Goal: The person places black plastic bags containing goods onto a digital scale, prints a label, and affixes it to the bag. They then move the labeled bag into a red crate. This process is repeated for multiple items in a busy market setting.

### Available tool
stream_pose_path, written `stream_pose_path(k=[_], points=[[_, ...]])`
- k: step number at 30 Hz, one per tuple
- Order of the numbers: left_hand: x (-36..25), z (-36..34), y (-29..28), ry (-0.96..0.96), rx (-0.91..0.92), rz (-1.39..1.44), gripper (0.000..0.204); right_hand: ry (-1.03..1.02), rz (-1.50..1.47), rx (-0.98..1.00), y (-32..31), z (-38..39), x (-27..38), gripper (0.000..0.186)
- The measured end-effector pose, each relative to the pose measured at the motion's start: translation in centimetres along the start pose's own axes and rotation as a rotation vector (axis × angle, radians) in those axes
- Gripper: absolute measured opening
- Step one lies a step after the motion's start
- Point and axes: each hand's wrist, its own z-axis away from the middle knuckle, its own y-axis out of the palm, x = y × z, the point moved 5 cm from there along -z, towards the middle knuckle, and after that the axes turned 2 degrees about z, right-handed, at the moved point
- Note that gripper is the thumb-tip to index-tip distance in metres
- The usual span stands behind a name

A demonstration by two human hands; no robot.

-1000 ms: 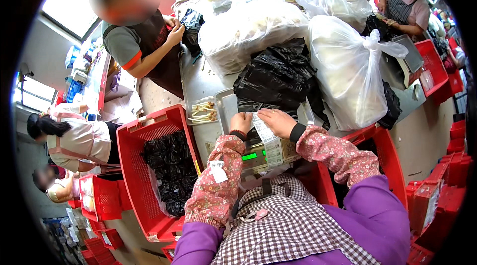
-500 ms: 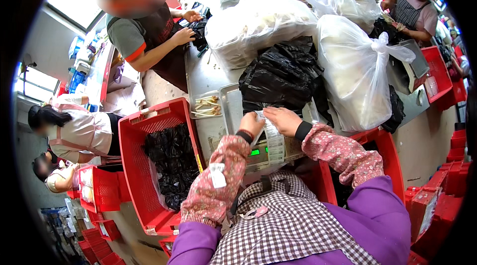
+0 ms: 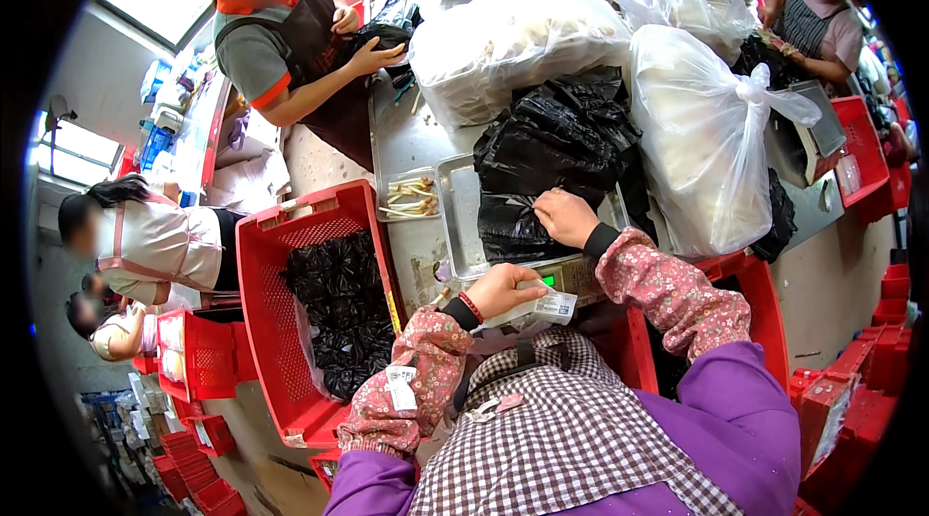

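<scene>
A white printed label (image 3: 554, 306) is pinched between the fingers of the left hand (image 3: 503, 289), just in front of a scale (image 3: 571, 274) with a green display at the steel table's (image 3: 411, 143) near edge. The right hand (image 3: 564, 217), fingers loosely curled, rests on a black plastic bag (image 3: 523, 226) lying in a metal tray (image 3: 460, 216). A red crate (image 3: 290, 235) of black bags stands at left.

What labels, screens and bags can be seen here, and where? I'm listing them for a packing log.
Paper label: small white rectangle, in the left hand.
Scale screen: green glow, just above the label.
Black bag: on the metal tray, under the right hand.
White bag: large, knotted, right of the black bags.
Sleeve tag: white, on the left floral sleeve.
</scene>
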Motion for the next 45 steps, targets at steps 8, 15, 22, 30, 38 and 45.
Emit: stream_pose_path(k=[8,15,22,30,38,45], points=[[0.3,-1.2,-2.2,0.132,-0.167,-0.168,0.021,0.295,-0.366,0.047,-0.9,-0.8,-2.1,0.015],[2.1,-0.7,-1.7,0.224,-0.187,-0.302,0.023,-0.043,-0.118,-0.141,-5.8,-0.8,3.4,0.023],[2.6,0.8,-0.7,0.187,-0.11,-0.221,0.022,-0.079,0.049,0.011,-0.9,1.2,1.8,0.019],[0.9,1.1,-1.5,0.173,-0.13,-0.186,0.018,-0.103,-0.011,0.01,-0.6,1.2,1.9,0.006],[3.9,-4.1,-2.3,0.072,-0.101,-0.383,0.022,0.205,-0.351,0.024,-2.1,-1.3,-1.6,0.016],[6.6,-4.6,-2.0,0.194,-0.145,-0.398,0.023,0.233,-0.284,0.043,-6.4,-6.2,-6.8,0.019]])
